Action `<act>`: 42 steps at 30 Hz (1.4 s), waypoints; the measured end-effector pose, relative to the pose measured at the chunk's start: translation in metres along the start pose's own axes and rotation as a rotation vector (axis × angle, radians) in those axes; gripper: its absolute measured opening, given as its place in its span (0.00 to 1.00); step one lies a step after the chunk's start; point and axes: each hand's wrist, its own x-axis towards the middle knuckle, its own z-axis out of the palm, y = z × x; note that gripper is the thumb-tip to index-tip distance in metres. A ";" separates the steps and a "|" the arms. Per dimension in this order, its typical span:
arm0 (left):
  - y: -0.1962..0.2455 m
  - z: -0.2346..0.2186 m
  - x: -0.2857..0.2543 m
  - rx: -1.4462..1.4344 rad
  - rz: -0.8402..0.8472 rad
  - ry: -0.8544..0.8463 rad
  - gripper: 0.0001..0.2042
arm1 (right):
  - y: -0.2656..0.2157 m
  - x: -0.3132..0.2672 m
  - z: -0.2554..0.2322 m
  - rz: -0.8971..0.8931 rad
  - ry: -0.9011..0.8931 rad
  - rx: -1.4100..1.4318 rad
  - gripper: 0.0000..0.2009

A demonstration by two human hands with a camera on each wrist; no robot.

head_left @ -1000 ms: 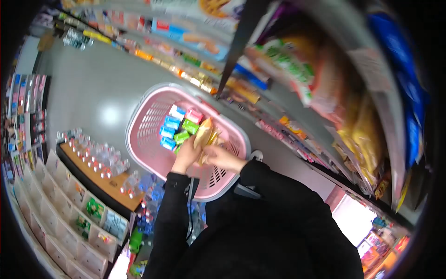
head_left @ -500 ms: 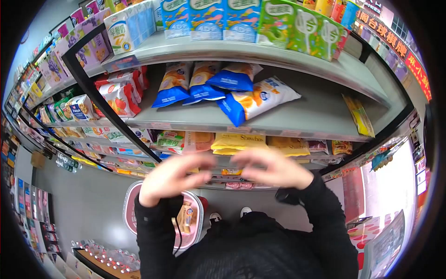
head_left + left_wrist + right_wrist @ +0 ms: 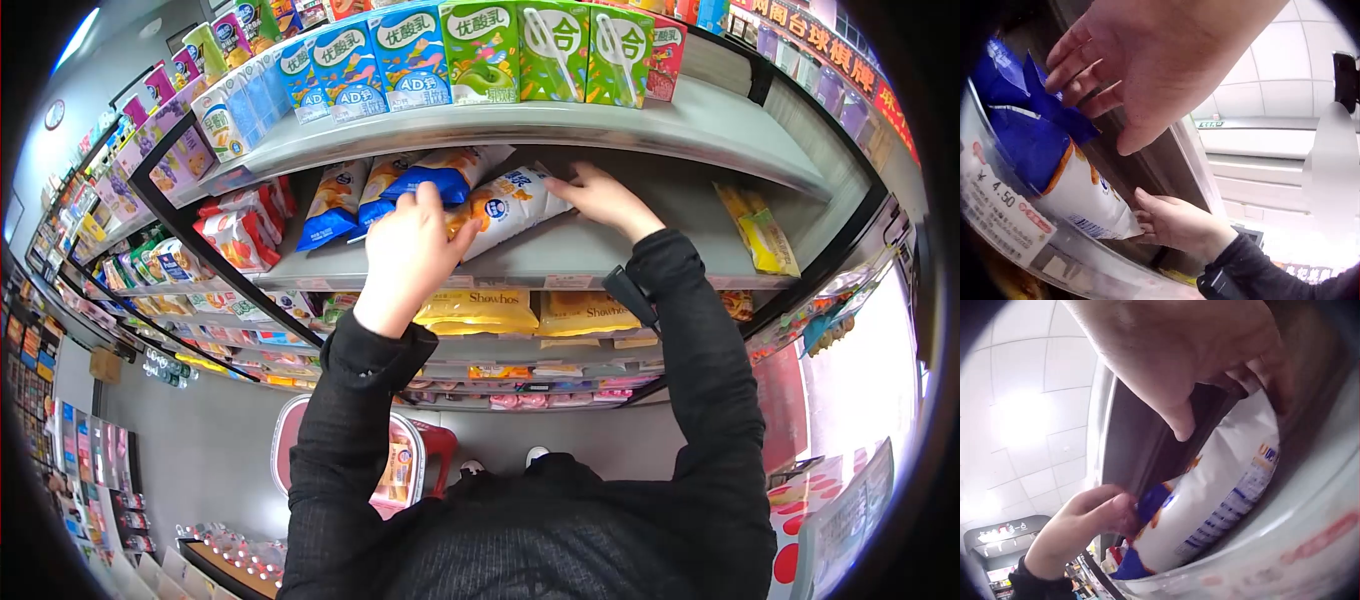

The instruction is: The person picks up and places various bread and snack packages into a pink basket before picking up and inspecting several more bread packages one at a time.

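White snack bag lies aslant on the middle shelf, its white end under the right hand and its blue end by the left hand; the right hand is partly open at the bag's white end, its fingers bent a little and touching that end while the thumb stands apart from them, so it is not closed round the bag; the left hand is wide open at the bag's other end, fingers spread and thumb held away, with nothing gripped, and whether its fingertips touch any packaging I cannot tell; to the left of the white snack bag lie several blue-and-orange snack bags, one of them overlapping its neighbour; farther left of it are red-and-white packs, and well apart to its right a yellow packet leans on the same shelf; above it, blue, green and pink drink cartons stand in a row on the upper shelf; below it are yellow Showhos bags; a price label is on the shelf edge in front of it; on the floor, lower than it, is a pink basket with packets inside
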 end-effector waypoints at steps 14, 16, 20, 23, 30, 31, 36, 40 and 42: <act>0.004 0.009 -0.037 -0.842 -0.137 -0.312 0.29 | 0.023 0.005 -0.011 0.328 -0.335 1.431 0.24; 0.010 0.012 -0.038 -0.715 0.032 -0.296 0.26 | 0.021 0.004 -0.005 0.276 -0.263 1.554 0.26; 0.024 0.013 -0.038 -0.649 0.173 -0.261 0.22 | 0.003 -0.005 0.013 0.194 -0.125 1.460 0.22; 0.030 0.014 -0.037 -0.635 0.223 -0.219 0.20 | 0.004 -0.006 0.015 0.195 -0.110 1.404 0.19; 0.021 0.017 -0.024 -0.746 -0.009 0.182 0.18 | 0.024 -0.004 -0.005 0.169 -0.042 1.489 0.15; 0.019 0.021 -0.020 -0.764 -0.028 0.169 0.20 | 0.031 -0.001 -0.008 0.175 -0.057 1.539 0.14; 0.029 0.019 -0.009 -1.353 -0.274 -0.218 0.27 | 0.035 -0.010 -0.015 0.167 -0.219 1.587 0.14; 0.042 -0.014 -0.029 -1.713 -0.378 -0.625 0.36 | -0.019 -0.070 0.001 0.288 -0.439 1.616 0.17; 0.042 0.005 -0.051 -1.691 -0.086 -0.345 0.41 | -0.036 -0.095 0.023 0.314 -0.459 1.607 0.18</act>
